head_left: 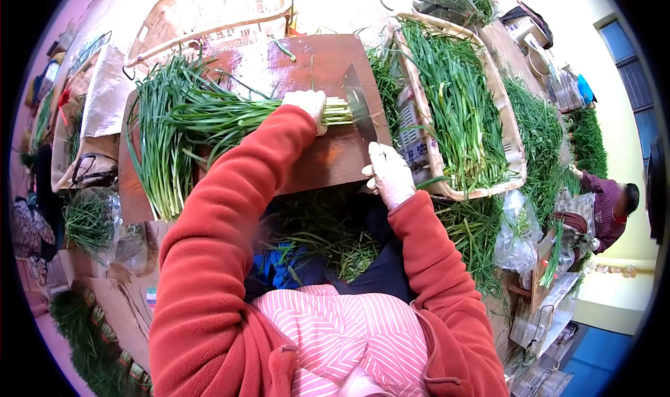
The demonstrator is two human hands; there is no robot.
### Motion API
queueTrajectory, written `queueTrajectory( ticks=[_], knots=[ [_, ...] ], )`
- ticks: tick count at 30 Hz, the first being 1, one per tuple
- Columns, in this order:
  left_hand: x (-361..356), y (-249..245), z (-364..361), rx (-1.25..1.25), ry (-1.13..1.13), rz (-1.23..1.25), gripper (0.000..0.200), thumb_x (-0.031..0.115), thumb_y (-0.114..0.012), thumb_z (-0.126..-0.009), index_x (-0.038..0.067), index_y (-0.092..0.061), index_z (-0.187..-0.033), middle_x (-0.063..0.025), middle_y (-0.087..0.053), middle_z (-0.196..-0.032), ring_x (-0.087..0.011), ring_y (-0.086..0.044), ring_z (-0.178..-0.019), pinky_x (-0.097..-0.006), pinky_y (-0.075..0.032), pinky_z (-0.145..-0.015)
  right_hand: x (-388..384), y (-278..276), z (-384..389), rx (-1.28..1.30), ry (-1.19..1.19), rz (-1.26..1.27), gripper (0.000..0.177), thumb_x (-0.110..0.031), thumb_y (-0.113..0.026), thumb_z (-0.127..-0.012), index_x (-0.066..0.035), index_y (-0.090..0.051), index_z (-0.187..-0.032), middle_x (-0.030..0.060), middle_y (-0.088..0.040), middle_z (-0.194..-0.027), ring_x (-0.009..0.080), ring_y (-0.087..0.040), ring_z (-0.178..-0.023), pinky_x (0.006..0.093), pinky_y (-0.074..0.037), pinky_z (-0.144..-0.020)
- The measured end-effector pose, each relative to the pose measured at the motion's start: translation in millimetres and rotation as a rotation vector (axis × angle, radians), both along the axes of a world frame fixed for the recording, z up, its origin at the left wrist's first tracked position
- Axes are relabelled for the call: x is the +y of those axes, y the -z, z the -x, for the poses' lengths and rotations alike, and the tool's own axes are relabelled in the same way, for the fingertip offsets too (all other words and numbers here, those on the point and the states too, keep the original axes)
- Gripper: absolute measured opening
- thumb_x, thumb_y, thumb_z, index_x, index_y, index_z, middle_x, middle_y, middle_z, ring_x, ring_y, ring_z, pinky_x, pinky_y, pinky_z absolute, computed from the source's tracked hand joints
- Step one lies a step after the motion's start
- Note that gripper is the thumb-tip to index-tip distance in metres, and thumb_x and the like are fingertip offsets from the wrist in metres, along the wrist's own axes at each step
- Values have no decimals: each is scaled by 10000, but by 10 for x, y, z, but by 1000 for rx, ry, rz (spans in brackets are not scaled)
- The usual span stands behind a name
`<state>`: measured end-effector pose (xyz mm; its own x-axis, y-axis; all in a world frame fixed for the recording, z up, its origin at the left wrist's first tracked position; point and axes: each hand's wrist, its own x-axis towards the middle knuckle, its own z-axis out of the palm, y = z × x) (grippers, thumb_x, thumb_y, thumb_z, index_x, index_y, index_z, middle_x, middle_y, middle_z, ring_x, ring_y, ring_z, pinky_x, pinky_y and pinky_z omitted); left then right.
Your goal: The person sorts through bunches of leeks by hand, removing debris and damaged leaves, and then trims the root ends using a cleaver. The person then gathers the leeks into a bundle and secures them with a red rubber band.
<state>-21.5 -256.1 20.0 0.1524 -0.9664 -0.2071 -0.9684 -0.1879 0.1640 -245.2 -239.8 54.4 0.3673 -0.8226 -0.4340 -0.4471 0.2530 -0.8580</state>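
Observation:
My left hand (307, 105), in a white glove, is closed around a bunch of garlic chives (237, 114) lying across a brown board (307, 156). The pale stem ends point right, and the leaves trail to the left. In my gloved right hand (389, 173) is a knife (359, 105), its broad blade standing along the cut ends of the bunch. A larger pile of chives (157, 135) lies on the board's left side, white ends toward me.
To the right stands a plastic crate (518, 163) full of chives. Another crate (209, 30) is behind the board. Loose leaves (335, 236) cover the area below the board. A plastic bag (518, 229) hangs at right, and a person (606, 208) works farther right.

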Motion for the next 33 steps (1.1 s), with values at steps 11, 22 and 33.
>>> queueTrajectory(
  ticks=[11, 22, 33],
  knots=[
    [-21, -27, 0, -14, -50, -12, 605, 369, -744, -579, 59, -518, -1047, -177, -590, -979, -334, -562, -928, -386, -447, -814, -17, 517, 50, 418, -626, 641, 407, -166, -513, -818, -53, -436, -1201, 145, -504, -1152, 289, -584, -882, 377, -485, -745],
    [-105, 425, -173, 16, 50, 54, 676, 459, -722, -608, 132, -483, -1149, -135, -542, -1077, -301, -538, -998, -397, -433, -848, 118, 603, -12, 379, -570, 1061, 481, -311, -466, -877, -4, -402, -1241, 201, -557, -1057, 283, -592, -864, 373, -467, -769],
    [-42, 112, -60, -41, 31, -23, 541, 429, -709, -629, 132, -526, -1043, -110, -565, -1030, -288, -559, -960, -399, -437, -822, 112, 454, -81, 231, -477, 359, 440, -74, -545, -771, -12, -425, -1190, 188, -489, -1087, 322, -558, -908, 378, -479, -762]
  ],
)
